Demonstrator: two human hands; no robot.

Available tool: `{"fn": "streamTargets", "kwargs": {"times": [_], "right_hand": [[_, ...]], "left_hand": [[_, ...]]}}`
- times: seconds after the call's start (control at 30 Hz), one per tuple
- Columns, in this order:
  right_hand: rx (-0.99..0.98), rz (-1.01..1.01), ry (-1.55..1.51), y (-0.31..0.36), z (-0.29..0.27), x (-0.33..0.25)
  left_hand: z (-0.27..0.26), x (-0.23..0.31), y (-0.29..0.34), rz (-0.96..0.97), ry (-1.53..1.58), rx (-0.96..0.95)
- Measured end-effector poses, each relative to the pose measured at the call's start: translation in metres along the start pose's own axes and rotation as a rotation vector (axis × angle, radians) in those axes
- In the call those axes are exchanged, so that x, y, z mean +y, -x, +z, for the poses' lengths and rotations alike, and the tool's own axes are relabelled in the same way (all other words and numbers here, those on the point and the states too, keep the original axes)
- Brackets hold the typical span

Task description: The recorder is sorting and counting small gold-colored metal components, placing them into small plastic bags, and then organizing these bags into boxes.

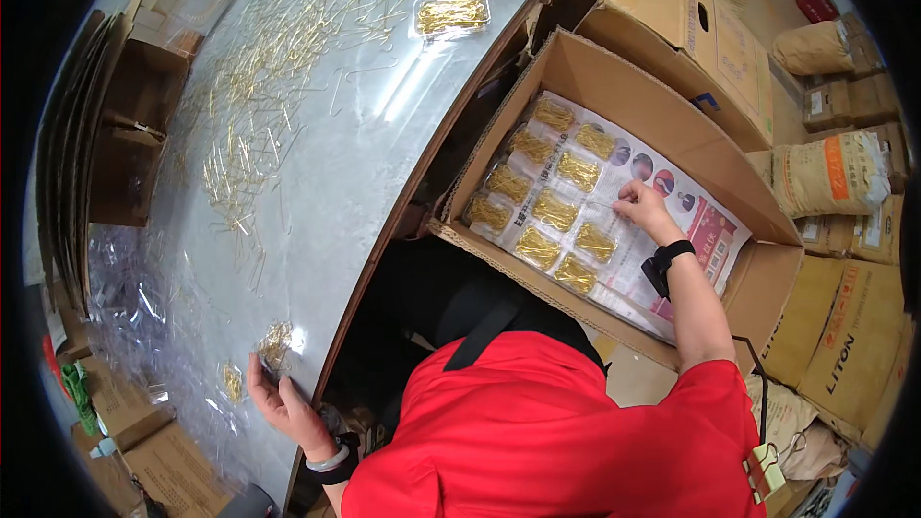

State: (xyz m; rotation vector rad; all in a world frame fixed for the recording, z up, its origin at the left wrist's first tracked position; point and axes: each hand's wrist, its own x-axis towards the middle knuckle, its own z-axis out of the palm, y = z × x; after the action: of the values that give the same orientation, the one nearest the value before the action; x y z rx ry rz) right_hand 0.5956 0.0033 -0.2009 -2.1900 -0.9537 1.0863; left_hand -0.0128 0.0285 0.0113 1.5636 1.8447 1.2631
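Red cloth of the shirt was nearest the camera, with the counter to its left and an open carton to its right. On the counter's near end, a gold pile lay just beyond the fingertips of the left hand, at the gap between thumb and fingers; its long axis ran roughly away from that hand, toward the counter's far end. This hand's thumb and fingers were apart, though whether they touched the pile could not be told. A smaller gold clump sat just left of the fingers. Loose wires covered much of the counter farther off, and 2 clear packs lay near its far edge. Well apart from the pile, the right hand was over the carton, beside 10 gold packs laid in slanting rows on a printed sheet. Its fingertips were bunched close; whether they pinched anything could not be told. Of the 2, the left hand was clearly nearer the pile.
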Motion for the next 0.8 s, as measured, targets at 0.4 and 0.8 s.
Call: {"fn": "streamTargets", "kwargs": {"times": [0.4,0.8], "right_hand": [[0.061,-0.023,-0.075,0.005,0.008,-0.001],[0.087,-0.310,0.425,0.023,0.016,-0.026]], "left_hand": [[0.003,-0.002,-0.002,-0.014,0.008,-0.007],[0.004,0.003,0.000,0.025,-0.166,-0.001]]}}
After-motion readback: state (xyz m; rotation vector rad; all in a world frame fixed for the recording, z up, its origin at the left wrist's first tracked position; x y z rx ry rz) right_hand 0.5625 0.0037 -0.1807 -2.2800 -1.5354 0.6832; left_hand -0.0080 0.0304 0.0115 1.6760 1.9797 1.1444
